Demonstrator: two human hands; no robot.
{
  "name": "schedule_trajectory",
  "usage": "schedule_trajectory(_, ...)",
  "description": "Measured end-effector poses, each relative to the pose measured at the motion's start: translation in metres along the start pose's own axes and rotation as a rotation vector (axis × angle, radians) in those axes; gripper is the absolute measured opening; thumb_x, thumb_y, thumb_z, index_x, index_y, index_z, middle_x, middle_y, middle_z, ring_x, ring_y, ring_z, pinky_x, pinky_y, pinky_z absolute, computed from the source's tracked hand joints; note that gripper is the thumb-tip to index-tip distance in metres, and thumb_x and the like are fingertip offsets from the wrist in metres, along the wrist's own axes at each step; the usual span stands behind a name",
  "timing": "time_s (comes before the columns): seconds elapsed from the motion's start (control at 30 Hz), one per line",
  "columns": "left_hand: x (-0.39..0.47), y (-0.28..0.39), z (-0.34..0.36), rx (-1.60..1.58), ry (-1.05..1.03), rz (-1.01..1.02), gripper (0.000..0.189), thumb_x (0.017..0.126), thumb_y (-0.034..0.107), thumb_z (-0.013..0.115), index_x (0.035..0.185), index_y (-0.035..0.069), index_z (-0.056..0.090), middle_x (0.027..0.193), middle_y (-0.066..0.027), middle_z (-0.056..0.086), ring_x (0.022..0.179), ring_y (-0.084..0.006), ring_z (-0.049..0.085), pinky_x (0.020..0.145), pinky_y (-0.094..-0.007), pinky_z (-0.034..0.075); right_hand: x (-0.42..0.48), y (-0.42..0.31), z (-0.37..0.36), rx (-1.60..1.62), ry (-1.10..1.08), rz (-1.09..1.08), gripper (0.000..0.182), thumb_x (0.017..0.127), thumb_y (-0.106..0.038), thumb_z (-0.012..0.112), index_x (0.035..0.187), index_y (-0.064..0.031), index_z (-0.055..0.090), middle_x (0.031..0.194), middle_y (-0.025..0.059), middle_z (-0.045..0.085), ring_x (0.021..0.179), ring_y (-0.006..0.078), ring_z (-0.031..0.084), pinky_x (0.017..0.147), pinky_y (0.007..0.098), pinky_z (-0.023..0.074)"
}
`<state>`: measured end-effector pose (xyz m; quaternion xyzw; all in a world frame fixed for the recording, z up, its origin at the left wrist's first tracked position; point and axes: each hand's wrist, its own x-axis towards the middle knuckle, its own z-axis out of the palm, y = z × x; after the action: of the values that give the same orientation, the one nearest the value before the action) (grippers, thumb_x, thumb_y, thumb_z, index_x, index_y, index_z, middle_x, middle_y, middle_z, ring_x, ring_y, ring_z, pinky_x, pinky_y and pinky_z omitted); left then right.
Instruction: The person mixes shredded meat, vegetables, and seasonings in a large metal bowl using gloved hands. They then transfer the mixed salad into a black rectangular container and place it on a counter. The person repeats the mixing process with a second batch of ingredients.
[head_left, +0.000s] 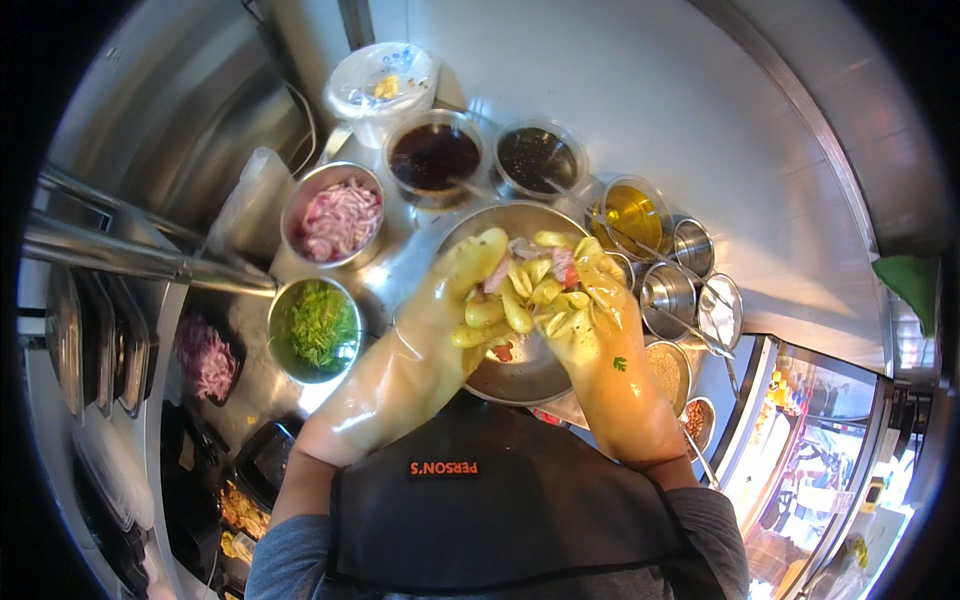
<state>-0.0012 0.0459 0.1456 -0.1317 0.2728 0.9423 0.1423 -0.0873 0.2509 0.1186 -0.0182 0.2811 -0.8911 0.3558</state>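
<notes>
Both my hands are in see-through plastic gloves smeared with yellow sauce, held over a steel mixing bowl (517, 393). My left hand (487, 300) has its fingers curled around pinkish food pieces (496, 277), partly hidden by the glove. Facing it, my right hand (577, 300) is also curled, with another pinkish piece and a red bit (564, 264) at its fingers. What exactly these pieces are cannot be told. A green herb leaf (619, 364) sticks to the right glove. Beneath the hands, a reddish scrap (501, 352) shows inside the bowl.
Left stand bowls of sliced red onion (343, 219) and chopped herbs (319, 326). Behind are tubs of dark liquid (435, 156), (538, 157) and yellow oil (634, 215). Rightward are steel cups (667, 300), long-handled ladles (705, 334) and a bowl of nuts (696, 420).
</notes>
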Motion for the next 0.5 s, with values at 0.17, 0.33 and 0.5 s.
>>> schedule_trajectory(0.17,0.031,-0.013,-0.034,1.07,0.029,0.243,0.06,0.123,0.058,0.049,0.128,0.003,0.073,0.115,-0.0125,0.081,0.089,-0.0243,0.076,0.08,-0.0401,0.061,-0.022,-0.016,-0.008,-0.783,-0.019,-0.53,0.046,0.112,-0.004,0.072,0.156,0.0075,0.061,0.159,0.0227,0.07,0.136,0.0322,0.074,0.112,0.0448,0.0637)
schedule_trajectory(0.33,0.016,-0.019,-0.003,0.588,0.099,-0.08,0.066,0.124,0.062,0.043,0.157,0.01,0.066,0.134,-0.0088,0.08,0.121,-0.0287,0.078,0.103,-0.0413,0.061,-0.036,-0.023,0.024,-1.274,-0.075,-0.457,0.036,0.111,-0.007,0.074,0.146,0.0027,0.071,0.156,0.0188,0.073,0.137,0.0246,0.074,0.118,0.0388,0.0579)
schedule_trajectory(0.5,0.008,-0.024,0.052,0.24,0.143,-0.08,0.068,0.122,0.065,0.046,0.149,0.008,0.07,0.125,-0.0095,0.082,0.097,-0.0175,0.078,0.073,-0.0298,0.059,-0.018,-0.028,0.045,-1.93,-0.228,-0.82,0.042,0.093,-0.002,0.086,0.132,0.0054,0.074,0.126,0.0252,0.08,0.112,0.0448,0.08,0.096,0.0474,0.0665)
